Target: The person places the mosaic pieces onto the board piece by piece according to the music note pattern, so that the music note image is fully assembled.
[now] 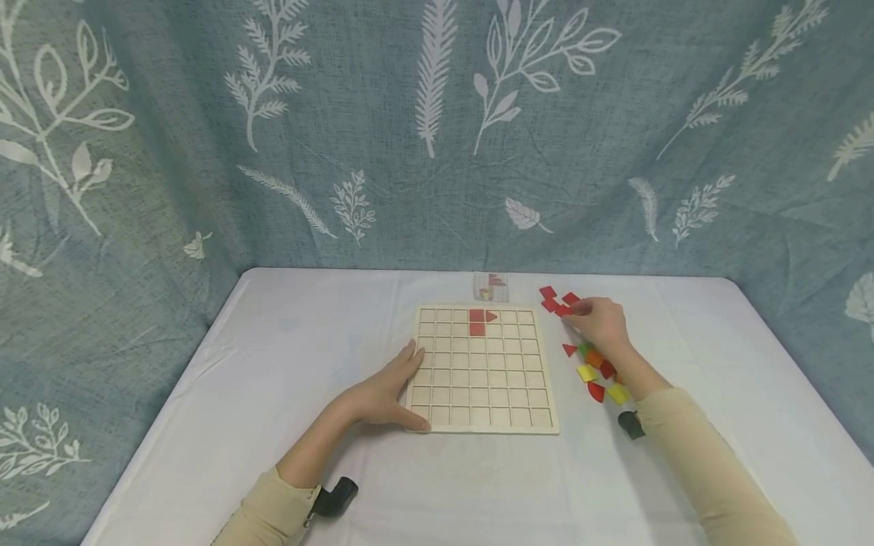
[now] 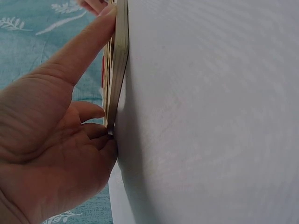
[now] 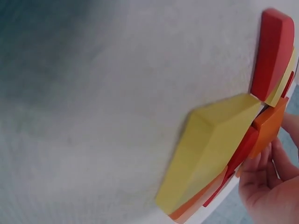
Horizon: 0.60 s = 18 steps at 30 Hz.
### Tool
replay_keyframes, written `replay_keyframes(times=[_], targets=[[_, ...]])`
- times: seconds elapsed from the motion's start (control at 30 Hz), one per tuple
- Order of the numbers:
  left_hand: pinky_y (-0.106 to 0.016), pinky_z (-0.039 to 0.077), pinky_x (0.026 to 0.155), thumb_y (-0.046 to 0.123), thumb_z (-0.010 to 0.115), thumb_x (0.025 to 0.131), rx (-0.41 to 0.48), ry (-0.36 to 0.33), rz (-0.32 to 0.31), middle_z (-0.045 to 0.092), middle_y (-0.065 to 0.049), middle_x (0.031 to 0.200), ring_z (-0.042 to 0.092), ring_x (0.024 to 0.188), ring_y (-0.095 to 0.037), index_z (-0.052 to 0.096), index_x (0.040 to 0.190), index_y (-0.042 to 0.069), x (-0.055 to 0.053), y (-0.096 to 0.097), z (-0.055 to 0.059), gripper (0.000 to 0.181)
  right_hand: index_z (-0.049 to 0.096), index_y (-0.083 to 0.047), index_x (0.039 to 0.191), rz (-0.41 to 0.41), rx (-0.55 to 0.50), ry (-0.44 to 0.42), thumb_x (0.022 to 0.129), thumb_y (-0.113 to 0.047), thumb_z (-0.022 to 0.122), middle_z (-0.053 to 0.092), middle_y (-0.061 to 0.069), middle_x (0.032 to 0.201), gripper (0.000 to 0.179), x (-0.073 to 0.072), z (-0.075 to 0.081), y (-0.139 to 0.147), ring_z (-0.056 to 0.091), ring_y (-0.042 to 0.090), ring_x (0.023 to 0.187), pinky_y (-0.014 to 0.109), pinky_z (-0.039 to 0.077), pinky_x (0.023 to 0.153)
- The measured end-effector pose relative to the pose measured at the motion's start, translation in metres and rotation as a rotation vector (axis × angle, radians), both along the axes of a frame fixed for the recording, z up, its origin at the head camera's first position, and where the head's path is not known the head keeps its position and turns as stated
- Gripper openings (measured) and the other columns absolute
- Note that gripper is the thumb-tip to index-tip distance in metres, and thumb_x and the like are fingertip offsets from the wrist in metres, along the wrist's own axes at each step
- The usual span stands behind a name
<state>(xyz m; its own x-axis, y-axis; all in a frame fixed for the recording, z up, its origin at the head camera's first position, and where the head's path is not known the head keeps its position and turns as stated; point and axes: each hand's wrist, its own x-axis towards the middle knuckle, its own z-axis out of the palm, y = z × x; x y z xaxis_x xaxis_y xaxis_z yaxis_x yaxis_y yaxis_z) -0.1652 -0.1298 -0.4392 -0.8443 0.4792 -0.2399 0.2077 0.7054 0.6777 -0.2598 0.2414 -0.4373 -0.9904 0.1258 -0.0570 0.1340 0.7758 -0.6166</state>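
Well, three red pieces [image 1: 477, 329] in a gridded board [image 1: 470, 377], left fingers [image 1: 407, 356] wide, right fingers [image 1: 583, 306] round a red tile [image 1: 563, 310]

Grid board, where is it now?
In the head view, the grid board lies just below centre, between the left hand at its left edge and the loose colored pieces at right.
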Motion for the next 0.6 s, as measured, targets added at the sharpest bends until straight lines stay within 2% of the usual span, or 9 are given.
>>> replay_keyframes(times=[0.23,0.33,0.47,0.6], targets=[[-0.048,0.013,0.118,0.036,0.090,0.065,-0.001,-0.002,0.000,-0.001,-0.018,0.162,0.003,0.148,-0.032,0.014,0.155,0.001,0.000,-0.001,0.001,0.123,0.064,0.000,0.124,0.004,-0.112,-0.015,0.091,-0.033,0.069,0.062,0.021,0.124,0.046,0.001,0.001,-0.008,0.056,0.034,0.108,0.043,0.051,0.091],[-0.048,0.013,0.118,0.036,0.090,0.065,0.000,0.005,-0.003,-0.001,-0.019,0.161,0.003,0.148,-0.033,0.014,0.155,0.000,0.000,-0.001,0.000,0.123,0.065,-0.005,0.124,0.001,-0.195,-0.039,0.089,-0.038,0.071,0.062,0.018,0.124,0.049,0.004,0.003,-0.016,0.059,0.031,0.103,0.038,0.054,0.085],[-0.048,0.013,0.118,0.036,0.089,0.065,0.004,0.007,-0.006,-0.001,-0.019,0.161,0.002,0.148,-0.033,0.014,0.155,-0.001,0.000,-0.001,0.000,0.123,0.067,-0.009,0.122,0.035,-0.270,-0.047,0.086,-0.042,0.073,0.064,0.013,0.122,0.049,0.008,0.004,-0.027,0.063,0.027,0.097,0.032,0.055,0.077],[-0.048,0.013,0.118,0.035,0.089,0.065,0.005,0.004,-0.003,0.000,-0.020,0.161,0.003,0.148,-0.034,0.014,0.154,-0.001,0.001,0.000,0.000,0.122,0.068,-0.012,0.121,0.085,-0.299,-0.048,0.085,-0.043,0.074,0.063,0.009,0.122,0.048,0.012,0.003,-0.039,0.060,0.026,0.103,0.035,0.052,0.082]])
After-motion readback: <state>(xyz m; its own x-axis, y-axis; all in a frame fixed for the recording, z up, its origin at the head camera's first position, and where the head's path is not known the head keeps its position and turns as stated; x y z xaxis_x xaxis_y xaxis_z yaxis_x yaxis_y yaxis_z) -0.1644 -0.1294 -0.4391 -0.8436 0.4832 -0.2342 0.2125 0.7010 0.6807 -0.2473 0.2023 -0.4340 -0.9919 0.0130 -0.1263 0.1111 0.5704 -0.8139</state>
